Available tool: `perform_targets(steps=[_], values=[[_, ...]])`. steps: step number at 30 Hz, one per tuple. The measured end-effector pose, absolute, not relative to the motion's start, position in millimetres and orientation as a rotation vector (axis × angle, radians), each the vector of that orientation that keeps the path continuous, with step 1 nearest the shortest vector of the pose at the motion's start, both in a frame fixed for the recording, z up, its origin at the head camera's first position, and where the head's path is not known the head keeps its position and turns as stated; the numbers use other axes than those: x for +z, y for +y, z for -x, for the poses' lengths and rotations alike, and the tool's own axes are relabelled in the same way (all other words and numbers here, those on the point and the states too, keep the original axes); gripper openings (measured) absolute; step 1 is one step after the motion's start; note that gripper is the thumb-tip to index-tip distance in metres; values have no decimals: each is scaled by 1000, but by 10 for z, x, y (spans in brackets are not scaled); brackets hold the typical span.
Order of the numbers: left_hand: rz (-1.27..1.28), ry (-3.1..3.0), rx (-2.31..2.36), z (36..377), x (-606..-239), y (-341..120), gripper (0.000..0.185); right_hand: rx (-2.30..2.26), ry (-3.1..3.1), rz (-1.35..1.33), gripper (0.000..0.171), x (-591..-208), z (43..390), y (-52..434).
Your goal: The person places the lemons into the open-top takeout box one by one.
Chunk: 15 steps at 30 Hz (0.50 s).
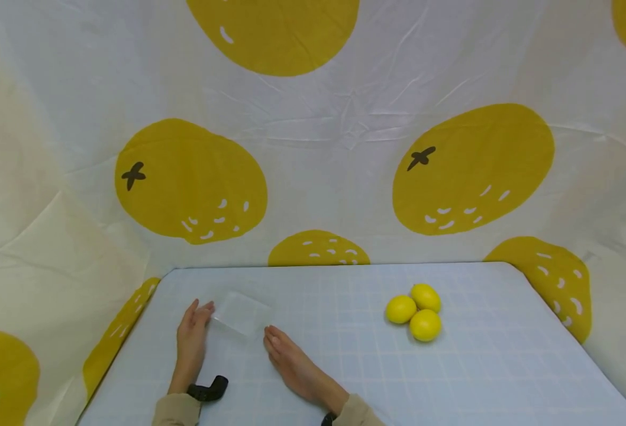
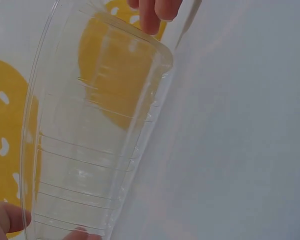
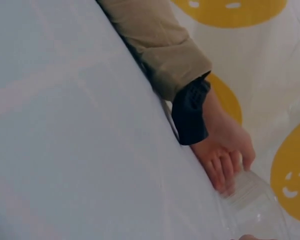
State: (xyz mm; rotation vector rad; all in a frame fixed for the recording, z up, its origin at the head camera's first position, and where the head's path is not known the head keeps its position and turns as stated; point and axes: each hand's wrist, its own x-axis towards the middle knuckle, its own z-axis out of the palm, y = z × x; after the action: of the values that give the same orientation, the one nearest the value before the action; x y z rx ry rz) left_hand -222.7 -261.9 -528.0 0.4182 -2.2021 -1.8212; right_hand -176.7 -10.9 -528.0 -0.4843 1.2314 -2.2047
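A see-through plastic container (image 1: pixel 242 313) sits between the two hands at the left of the table. My left hand (image 1: pixel 191 340) holds its left end, with the thumb on the rim and fingertips along the lower side in the left wrist view. At the container's near right corner is my right hand (image 1: pixel 301 368), its fingers extended and close together. The left wrist view shows the right fingertips (image 2: pixel 150 22) right at the container's rim. Ridges run across the container's clear wall (image 2: pixel 85 165).
Three yellow lemons (image 1: pixel 425 325) are grouped on the right side of the table (image 1: pixel 483 367), which has a pale checked cover. Behind and beside it hangs a white cloth (image 1: pixel 334 189) printed with big yellow fruit.
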Motion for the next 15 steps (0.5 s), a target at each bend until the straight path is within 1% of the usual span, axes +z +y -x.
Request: perform_targets(steps=[15], values=[[-296,-2249,-1837,2200,-5282,-2435,60,-2224,1126,536,67,-5260,1624,119]])
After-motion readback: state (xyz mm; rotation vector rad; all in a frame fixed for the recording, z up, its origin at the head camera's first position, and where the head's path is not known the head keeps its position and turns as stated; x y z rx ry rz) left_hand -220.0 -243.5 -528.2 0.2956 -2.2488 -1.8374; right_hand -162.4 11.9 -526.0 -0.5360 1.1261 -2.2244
